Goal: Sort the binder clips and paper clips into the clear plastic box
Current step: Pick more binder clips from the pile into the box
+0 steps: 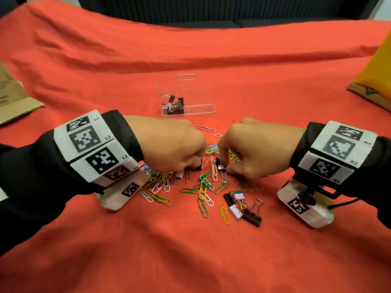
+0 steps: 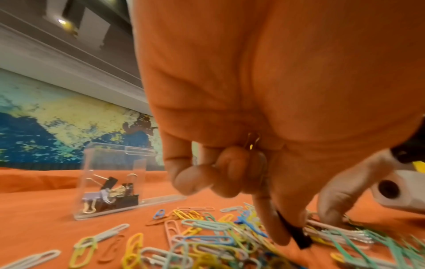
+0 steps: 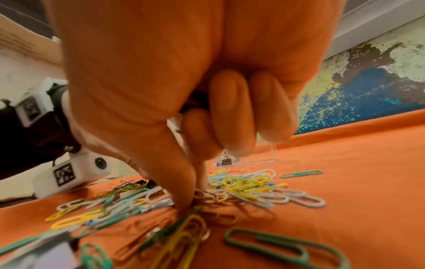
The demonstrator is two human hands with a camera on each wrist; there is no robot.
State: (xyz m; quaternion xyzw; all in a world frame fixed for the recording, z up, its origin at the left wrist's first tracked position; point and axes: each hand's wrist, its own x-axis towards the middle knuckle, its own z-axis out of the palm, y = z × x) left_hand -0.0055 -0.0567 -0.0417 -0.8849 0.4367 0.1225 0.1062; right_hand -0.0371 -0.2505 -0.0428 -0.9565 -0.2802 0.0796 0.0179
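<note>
Two hands work over a scatter of clips on a red cloth (image 1: 211,261). The clear box (image 1: 187,96) stands just beyond the pile, upright and open at the top, divided into compartments. One end compartment holds a small heap of binder clips (image 1: 172,105), black and lilac; the part beside it looks bare, with no paper clips visible inside. The left hand (image 1: 171,146) reaches down into the pile, its thumb and forefinger pinching a black binder clip (image 2: 296,234), while its other fingers curl over a gold wire loop tucked in the palm. The right hand (image 1: 245,153) pinches the wire handle of another black clip (image 1: 221,167) at the pile, and something dark sits behind its curled fingers. Many coloured paper clips (image 1: 203,187) lie spread across the cloth between and below the hands. A loose cluster of binder clips (image 1: 243,208), black, lilac and white, lies nearer the viewer. By this showing the sorting is early: some binder clips are boxed, others and seemingly every paper clip remain.
</note>
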